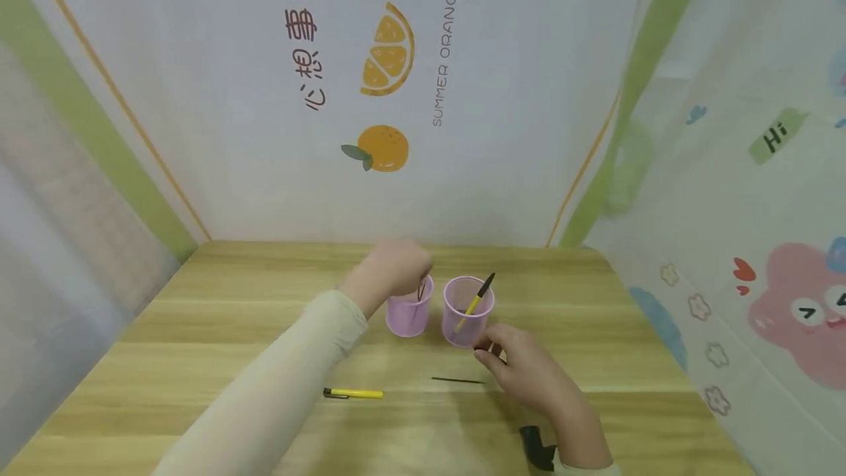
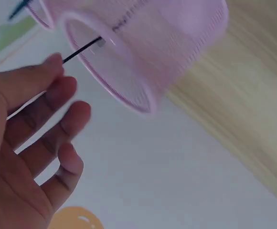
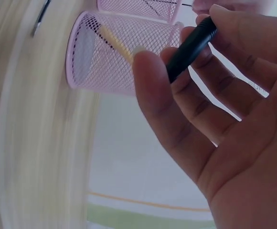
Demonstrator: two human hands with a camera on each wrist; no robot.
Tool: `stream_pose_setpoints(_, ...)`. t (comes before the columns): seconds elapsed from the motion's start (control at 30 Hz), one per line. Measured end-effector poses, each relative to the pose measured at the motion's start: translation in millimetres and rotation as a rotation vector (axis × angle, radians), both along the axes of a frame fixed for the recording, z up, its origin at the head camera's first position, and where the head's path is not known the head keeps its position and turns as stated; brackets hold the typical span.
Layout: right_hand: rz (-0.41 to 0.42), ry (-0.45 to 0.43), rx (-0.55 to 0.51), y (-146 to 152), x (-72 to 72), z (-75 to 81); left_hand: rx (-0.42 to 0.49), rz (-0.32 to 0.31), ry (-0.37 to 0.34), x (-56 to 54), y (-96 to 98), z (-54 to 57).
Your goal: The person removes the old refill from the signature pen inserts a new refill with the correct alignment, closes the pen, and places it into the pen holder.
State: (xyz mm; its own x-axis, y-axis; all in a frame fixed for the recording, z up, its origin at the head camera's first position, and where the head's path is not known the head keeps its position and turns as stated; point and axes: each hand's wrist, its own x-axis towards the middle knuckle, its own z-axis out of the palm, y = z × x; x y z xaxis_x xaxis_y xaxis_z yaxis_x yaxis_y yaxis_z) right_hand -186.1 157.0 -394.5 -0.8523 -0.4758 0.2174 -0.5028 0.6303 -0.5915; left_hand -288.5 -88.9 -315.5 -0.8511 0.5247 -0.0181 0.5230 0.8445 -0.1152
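My left hand (image 1: 396, 267) is over the left pink mesh pen cup (image 1: 406, 314). Its thumb and forefinger pinch the end of a thin black pen refill (image 2: 83, 50), whose other end reaches inside that cup; the remaining fingers are spread and bent. In front of the right pink mesh cup (image 1: 456, 329), my right hand (image 1: 522, 369) holds a short black pen part (image 3: 191, 47) with a ridged end between thumb and fingertips. A yellow pen with a black top (image 1: 474, 303) leans in the right cup.
Nearer me on the wooden table (image 1: 264, 358) lie a yellow pen with a black end (image 1: 357, 393) and another thin black refill (image 1: 458, 380). A dark curved object (image 1: 537, 448) is beside my right wrist. A white printed curtain (image 1: 496, 189) hangs behind the table.
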Motion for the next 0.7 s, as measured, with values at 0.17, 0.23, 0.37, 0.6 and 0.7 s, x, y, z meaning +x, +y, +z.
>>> stream_pose_setpoints(0.17, 0.036, 0.013, 0.009, -6.6, -2.6, -0.2, 0.252, -0.019, -0.142, 8.0, 2.5, -2.3)
stream_pose_setpoints(0.23, 0.047, 0.014, 0.009, -7.2, -3.2, -1.5, 0.347, -0.014, -0.173, 8.5, 0.8, -6.6)
stream_pose_setpoints(0.37, 0.048, 0.006, -0.004, -2.9, -3.7, -3.6, 0.543, -0.029, -0.198, 10.0, -4.8, -17.1)
stream_pose_setpoints(0.6, 0.038, 0.039, 0.001, 4.9, -5.4, -1.6, 0.463, -0.231, 0.403, 32.6, -10.2, -27.4)
stream_pose_setpoints(0.7, 0.048, 0.044, 0.011, 6.4, -6.6, -1.3, 0.458, -0.285, 0.626, 50.8, -10.9, -34.3)
